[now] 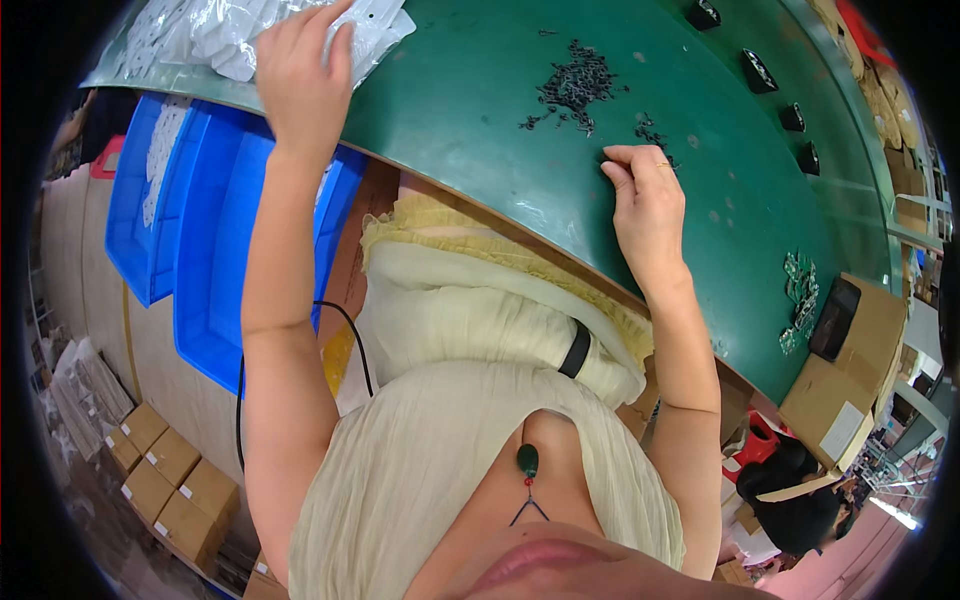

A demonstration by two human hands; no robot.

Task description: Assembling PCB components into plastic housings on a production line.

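Note:
My left hand [303,80] reaches over a pile of clear plastic bags [215,45] at the far left of the green table. Its thumb and fingers are bent and apart, and I see nothing held between them. My right hand [648,205] is over the table with thumb and forefinger close together in a pinch. Whatever the pinch holds, if anything, is too small to make out. Just beyond it lies a small cluster of black parts [650,130], partly behind the hand. A larger heap of small black hook-like parts [580,85] lies farther off.
Blue plastic bins [225,250] stand below the table's left edge. Shiny small metal parts [798,300] lie at the right, beside a cardboard box [845,370] with a black object on it. Several black holders [757,72] line the far right edge. Stacked cartons [180,490] stand lower left.

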